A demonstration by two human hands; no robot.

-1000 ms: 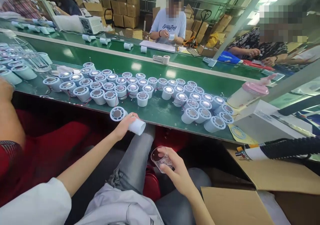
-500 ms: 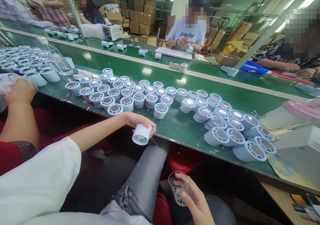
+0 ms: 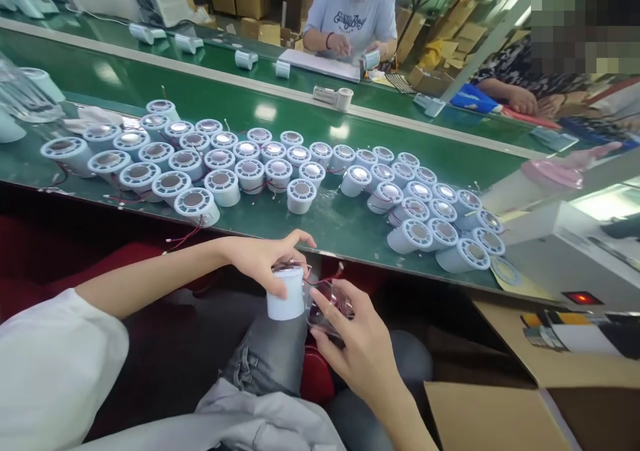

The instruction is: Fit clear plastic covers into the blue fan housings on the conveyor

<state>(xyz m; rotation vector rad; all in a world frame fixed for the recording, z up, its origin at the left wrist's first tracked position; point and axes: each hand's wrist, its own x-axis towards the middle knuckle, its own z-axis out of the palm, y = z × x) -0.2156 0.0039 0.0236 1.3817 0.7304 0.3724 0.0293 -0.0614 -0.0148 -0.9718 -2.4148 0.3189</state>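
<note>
My left hand [image 3: 273, 264] grips a light-blue cylindrical housing [image 3: 286, 297] over my lap, its thumb on the side wall. The housing stands roughly upright, with a thin red wire [image 3: 325, 279] running from its top toward the right. Close beside it, my right hand [image 3: 350, 324] has its fingers around a clear cup [image 3: 320, 311], which is partly hidden by the fingers. Behind both hands, many similar housings [image 3: 301, 195] with round metallic centres and red wires stand in clusters on the green table [image 3: 345, 231].
A white box with a glowing red switch [image 3: 583, 298] and a pink-lidded container [image 3: 553, 173] stand at the right. Open cardboard [image 3: 480, 411] lies below. A clear bottle [image 3: 30, 94] is at the left. People work across the table.
The housing has turned from tilted to nearly upright. My right hand has risen with the cup beside it. The view has shifted, and the person opposite has moved a hand off their part.
</note>
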